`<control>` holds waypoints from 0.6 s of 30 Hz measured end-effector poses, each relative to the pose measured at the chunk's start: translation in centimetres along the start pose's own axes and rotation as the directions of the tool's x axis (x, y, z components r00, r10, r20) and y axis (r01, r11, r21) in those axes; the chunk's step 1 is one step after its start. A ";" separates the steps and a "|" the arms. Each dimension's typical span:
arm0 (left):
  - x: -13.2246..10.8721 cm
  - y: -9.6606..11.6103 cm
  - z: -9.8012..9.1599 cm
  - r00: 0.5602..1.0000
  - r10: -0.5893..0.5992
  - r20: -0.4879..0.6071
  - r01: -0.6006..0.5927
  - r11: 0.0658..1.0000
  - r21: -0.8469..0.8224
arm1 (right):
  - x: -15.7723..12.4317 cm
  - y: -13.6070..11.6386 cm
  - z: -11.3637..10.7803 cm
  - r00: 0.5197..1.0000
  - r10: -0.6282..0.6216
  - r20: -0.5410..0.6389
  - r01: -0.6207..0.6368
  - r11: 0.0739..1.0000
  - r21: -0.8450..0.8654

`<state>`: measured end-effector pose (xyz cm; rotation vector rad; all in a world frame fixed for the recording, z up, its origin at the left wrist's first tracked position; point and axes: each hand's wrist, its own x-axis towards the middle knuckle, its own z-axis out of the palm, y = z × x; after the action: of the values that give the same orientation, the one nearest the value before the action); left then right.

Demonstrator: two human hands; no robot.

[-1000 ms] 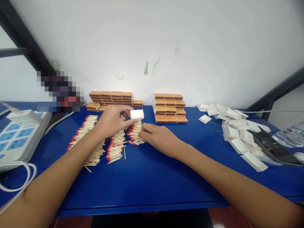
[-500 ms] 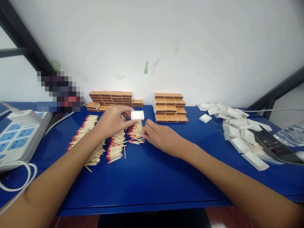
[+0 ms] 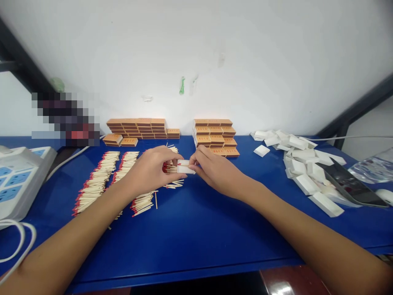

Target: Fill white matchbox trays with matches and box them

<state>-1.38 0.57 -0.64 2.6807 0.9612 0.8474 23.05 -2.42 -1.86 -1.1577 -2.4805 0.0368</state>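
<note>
My left hand grips a small white matchbox tray by its edges, thumb below and fingers above. At the tray's right end, my right hand is closed in a pinch on a few matches, whose red heads lie over the tray's left part. How many it holds I cannot tell. Beneath and beside the left hand, loose red-tipped matches lie in several long rows on the blue table. The left hand and forearm hide part of these rows.
Orange matchboxes are stacked against the wall at back left. A stepped stack of matchboxes stands right of centre. White trays are heaped at right, beside a phone and clear plastic. A power strip with cables sits at left.
My right hand has come up from the match pile to the tray with matches in its pinch. The tray has moved slightly lower and right in view, and the view itself has shifted.
</note>
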 end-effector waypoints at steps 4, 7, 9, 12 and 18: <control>0.0 -0.1 0.0 1.000 0.001 0.011 -0.001 1.000 0.003 | -0.3 -0.4 -0.3 0.999 -0.025 0.026 0.026 0.998 -0.062; -0.1 -0.2 0.0 1.000 0.004 0.014 -0.005 1.000 0.015 | -0.5 -0.6 -0.4 0.999 -0.026 0.031 0.030 0.993 -0.113; -0.1 -0.2 0.0 1.000 0.011 0.014 -0.011 1.000 0.016 | -0.5 -0.6 -0.5 0.999 -0.025 0.019 0.027 0.993 -0.115; -0.1 -0.1 -0.1 1.000 0.017 0.015 -0.017 1.000 0.009 | -0.6 -0.6 -0.5 0.999 -0.038 -0.011 0.037 0.996 -0.078; 0.1 -1.1 -0.8 0.999 -0.007 -0.048 0.011 0.997 0.076 | -0.4 -0.6 -0.5 0.990 0.008 -0.143 -0.007 1.000 0.005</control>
<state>-2.35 1.48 -0.35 2.7293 1.0361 0.8939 22.98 -3.20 -1.43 -1.1269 -2.3496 -0.0372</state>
